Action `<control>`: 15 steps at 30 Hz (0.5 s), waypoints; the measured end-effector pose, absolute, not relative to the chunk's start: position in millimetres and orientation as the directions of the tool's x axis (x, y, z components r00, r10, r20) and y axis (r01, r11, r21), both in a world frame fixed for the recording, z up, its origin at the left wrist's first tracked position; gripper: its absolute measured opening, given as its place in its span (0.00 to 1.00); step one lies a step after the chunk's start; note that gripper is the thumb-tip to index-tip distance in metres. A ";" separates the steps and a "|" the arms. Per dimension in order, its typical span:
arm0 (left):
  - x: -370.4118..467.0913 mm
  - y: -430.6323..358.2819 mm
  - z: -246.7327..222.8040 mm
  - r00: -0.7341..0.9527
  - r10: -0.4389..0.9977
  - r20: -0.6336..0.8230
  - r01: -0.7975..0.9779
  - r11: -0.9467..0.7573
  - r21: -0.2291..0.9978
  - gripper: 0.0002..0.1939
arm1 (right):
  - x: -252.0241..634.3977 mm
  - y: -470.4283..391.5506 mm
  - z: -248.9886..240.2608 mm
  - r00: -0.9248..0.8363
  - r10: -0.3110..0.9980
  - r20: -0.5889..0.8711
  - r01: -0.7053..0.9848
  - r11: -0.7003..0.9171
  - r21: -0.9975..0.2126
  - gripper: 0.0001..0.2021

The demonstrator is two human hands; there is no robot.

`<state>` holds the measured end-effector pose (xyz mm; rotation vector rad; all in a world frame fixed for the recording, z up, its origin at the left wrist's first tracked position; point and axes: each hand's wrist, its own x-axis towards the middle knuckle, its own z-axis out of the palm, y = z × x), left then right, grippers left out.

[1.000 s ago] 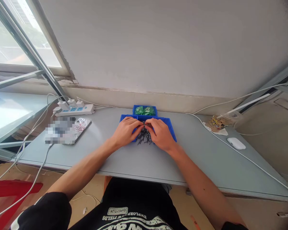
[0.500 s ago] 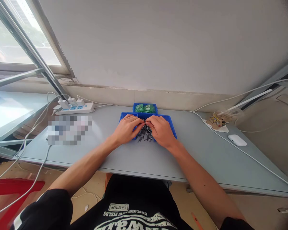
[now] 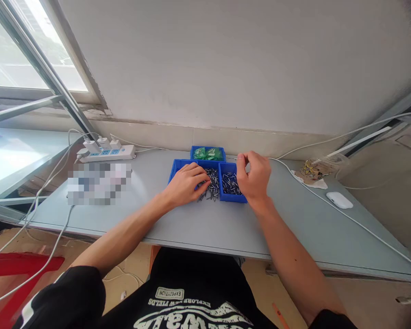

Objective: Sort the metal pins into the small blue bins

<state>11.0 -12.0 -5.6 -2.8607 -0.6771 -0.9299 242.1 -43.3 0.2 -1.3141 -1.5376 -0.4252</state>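
My left hand rests over the middle blue bin, thumb and fingertips pinched together at a heap of small metal rivets; what the pinch holds is too small to make out. Some of the heap spills onto the table in front. My right hand is raised above the right edge of the right blue bin, fingers curled and closed. A thin, shiny rivet seems to stick out to the left from its thumb and forefinger. More rivets lie inside that right bin. The left blue bin is partly behind my left hand.
Behind stands a blue bin with green packets. A power strip with plugs and a blurred-out item lie left. To the right are a white earbud case, a cup and a white cable.
My hands were together over the heap. My right hand has moved right and up, uncovering the right bin. My left hand has stayed at the heap.
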 end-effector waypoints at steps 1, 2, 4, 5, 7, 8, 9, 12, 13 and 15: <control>12.3 -13.0 -6.8 0.742 0.381 0.552 0.426 -0.903 0.052 0.13 | 244.7 -41.8 0.2 0.124 0.498 0.858 0.898 0.312 -0.311 0.20; 13.7 -14.0 -8.2 0.762 0.374 0.528 0.428 -0.903 0.022 0.13 | 246.4 -40.7 0.2 0.119 0.488 0.864 0.910 0.295 -0.292 0.20; 16.0 -16.1 -11.5 0.798 0.365 0.478 0.437 -0.898 -0.044 0.13 | 246.9 -39.8 0.4 0.099 0.491 0.866 0.917 0.292 -0.270 0.21; 16.8 -17.1 -13.1 0.812 0.363 0.457 0.442 -0.894 -0.075 0.12 | 245.8 -40.1 0.6 0.089 0.498 0.863 0.915 0.301 -0.268 0.21; 18.1 -18.8 -15.9 0.831 0.356 0.428 0.446 -0.886 -0.128 0.12 | 241.7 -42.1 1.1 0.066 0.518 0.853 0.907 0.325 -0.268 0.22; 18.5 -19.7 -16.9 0.838 0.351 0.419 0.445 -0.883 -0.150 0.12 | 239.1 -43.4 1.3 0.055 0.528 0.847 0.903 0.337 -0.268 0.22; 18.9 -20.7 -17.6 0.844 0.345 0.412 0.442 -0.882 -0.167 0.12 | 236.4 -44.7 1.6 0.044 0.538 0.842 0.898 0.348 -0.269 0.22; 20.4 -23.9 -18.6 0.862 0.325 0.388 0.422 -0.885 -0.197 0.13 | 229.4 -48.1 1.8 0.015 0.565 0.825 0.884 0.378 -0.275 0.22; 21.1 -25.0 -19.2 0.870 0.319 0.377 0.415 -0.886 -0.206 0.13 | 227.7 -48.9 1.7 0.009 0.576 0.818 0.880 0.384 -0.280 0.22; 22.9 -26.9 -21.5 0.878 0.315 0.361 0.410 -0.883 -0.229 0.12 | 225.4 -49.9 1.6 -0.001 0.593 0.806 0.873 0.394 -0.289 0.22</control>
